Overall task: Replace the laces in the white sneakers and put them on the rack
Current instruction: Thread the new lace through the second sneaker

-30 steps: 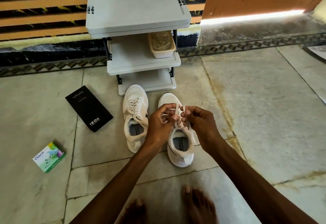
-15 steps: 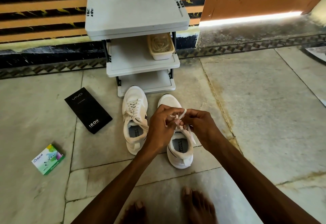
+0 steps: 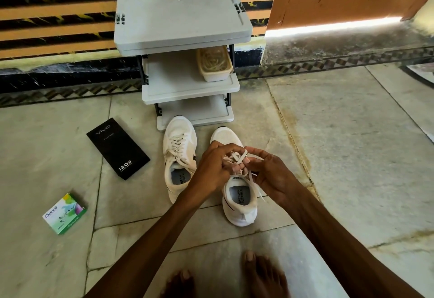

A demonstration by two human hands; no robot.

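Two white sneakers stand side by side on the stone floor in front of a grey three-shelf rack (image 3: 187, 88). The left sneaker (image 3: 179, 157) is laced, its lace ends loose. Over the tongue of the right sneaker (image 3: 239, 201) my left hand (image 3: 213, 168) and my right hand (image 3: 270, 173) meet, each pinching a strand of the cream lace (image 3: 238, 158). A loose lace end hangs down the right side of that shoe. The hands hide its eyelets.
A cream tub of laces (image 3: 215, 65) sits on the rack's middle shelf at the right. A black phone box (image 3: 117, 148) and a small green-white carton (image 3: 64, 213) lie on the floor to the left. My bare feet (image 3: 258, 274) are at the bottom edge.
Both hands have come lower and closer over the right sneaker, and the lace strands between the fingers have been drawn shorter. The left sneaker has not moved.
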